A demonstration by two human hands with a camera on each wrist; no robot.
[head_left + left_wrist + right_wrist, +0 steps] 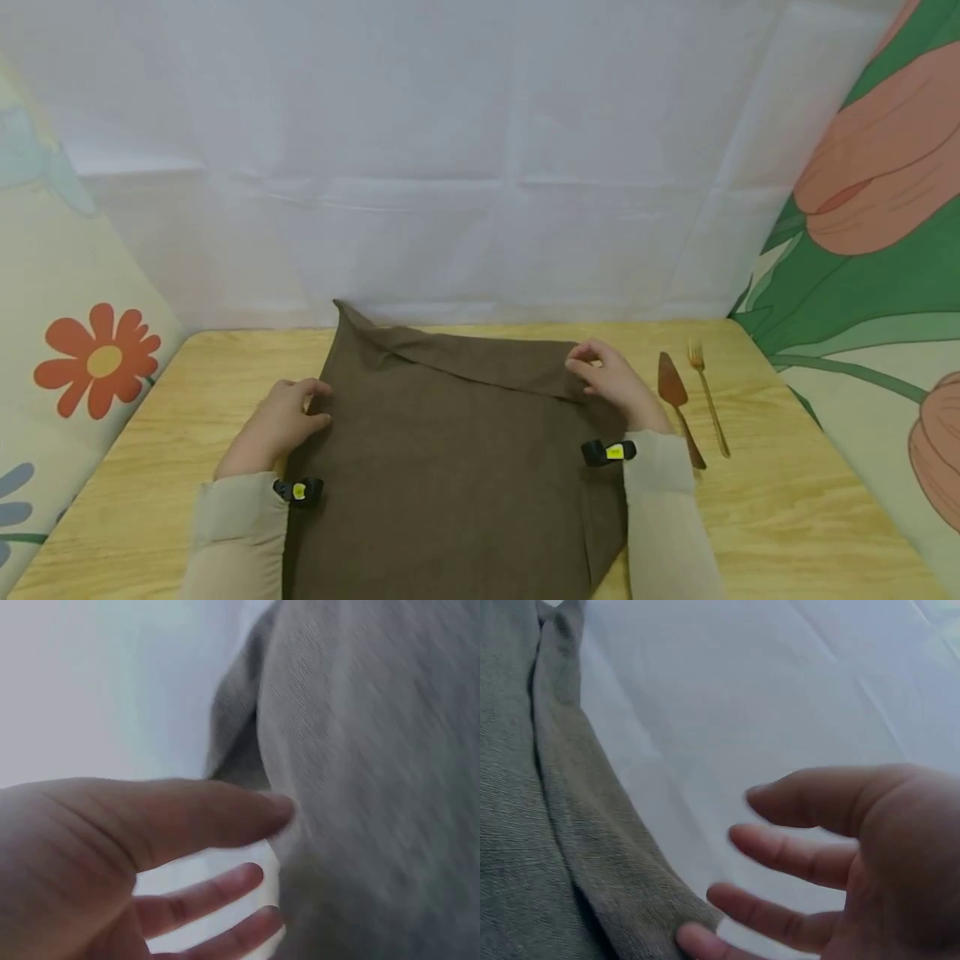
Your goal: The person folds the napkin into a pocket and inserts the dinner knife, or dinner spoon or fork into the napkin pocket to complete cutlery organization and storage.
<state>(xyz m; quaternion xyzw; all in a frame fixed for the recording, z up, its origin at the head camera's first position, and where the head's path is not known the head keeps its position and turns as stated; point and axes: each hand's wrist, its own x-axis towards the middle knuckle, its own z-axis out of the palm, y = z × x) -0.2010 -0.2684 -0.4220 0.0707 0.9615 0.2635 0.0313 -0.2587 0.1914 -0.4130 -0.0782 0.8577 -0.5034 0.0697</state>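
A dark brown cloth point(457, 467) lies over the table, its far edge folded over in a strip point(510, 362) and its far left corner sticking up. By the cloth's left edge is my left hand point(288, 417), thumb and fingers apart. In the left wrist view the thumb point(225, 814) meets or overlaps the cloth's edge; whether it presses there I cannot tell. Over the far right corner is my right hand point(615, 379), its fingers loosely bent. In the right wrist view these fingers point(772, 911) are spread, the lowest fingertip at the fold.
To the right of the cloth lie a cake server point(672, 387) and a gold fork point(708, 400) on the wooden table point(810, 500). A white sheet point(465, 167) hangs behind the table. Floral-patterned panels point(885, 150) stand at both sides.
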